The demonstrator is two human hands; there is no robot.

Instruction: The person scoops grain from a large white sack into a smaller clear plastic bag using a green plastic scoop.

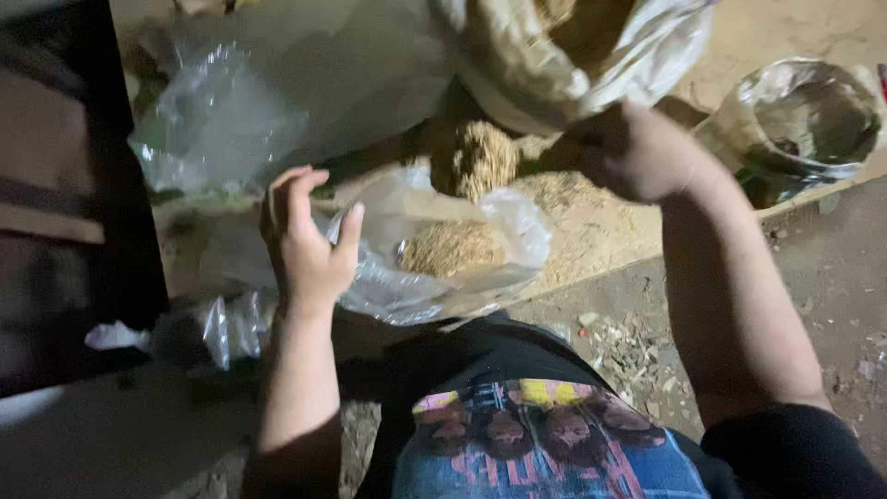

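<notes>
Inspection of the head view: 2 hands at work over bare ground. The left hand (305,242) pinches the near-left rim of a clear plastic bag (443,282), fingers curled, holding its mouth open. The right hand (633,152) is closed around the handle of a scoop (474,159), heaped with pale grain and poised just above the bag's far edge.

Done so far, as judged: 1 modest mound of grain (451,248) already lies in the bag, which looks well short of full. The scoop's load is not yet tipped in.

The supply, a large white sack (573,55), stands open at far centre. Spilled grain lies right of the bag. A second, empty-looking clear bag (804,125) sits far right.
</notes>
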